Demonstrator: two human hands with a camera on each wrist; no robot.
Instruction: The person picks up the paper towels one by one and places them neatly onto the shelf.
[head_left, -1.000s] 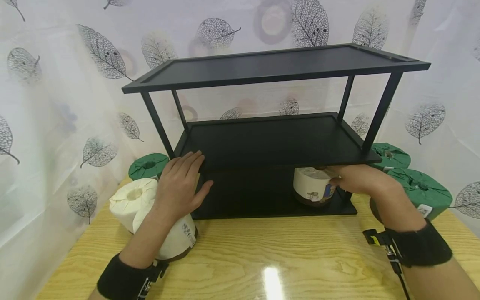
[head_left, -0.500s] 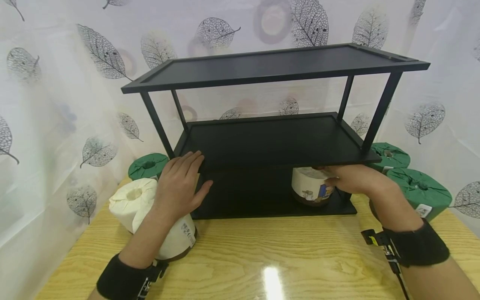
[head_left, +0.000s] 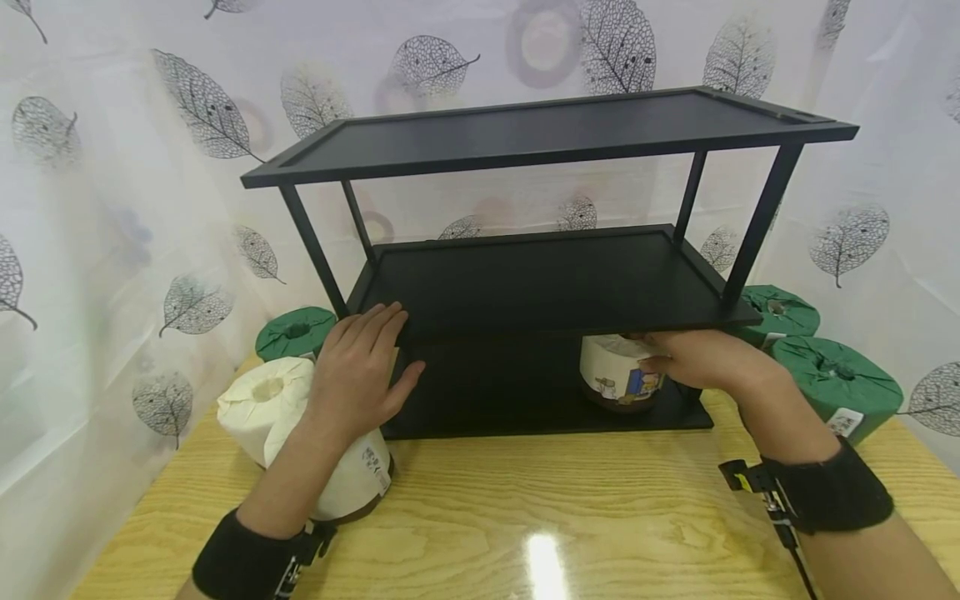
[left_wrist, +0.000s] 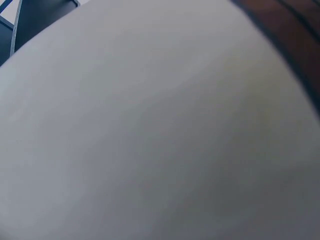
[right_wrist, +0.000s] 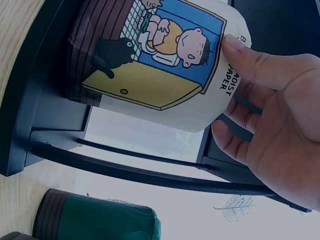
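While the left grip [head_left: 360,367] rests straight-fingered on the middle shelf [head_left: 525,279], the right grip [head_left: 701,358] pinches a roll [head_left: 615,371].
It is beneath that shelf; green rolls [head_left: 836,379] stand beside the rack [head_left: 761,225].

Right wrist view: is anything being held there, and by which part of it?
A white printed roll, held near its top end by the right hand.

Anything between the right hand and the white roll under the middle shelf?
Nothing visible: the right hand holds the white roll directly, thumb against its side. The middle shelf lies above the roll, hiding part of its top in the head view.
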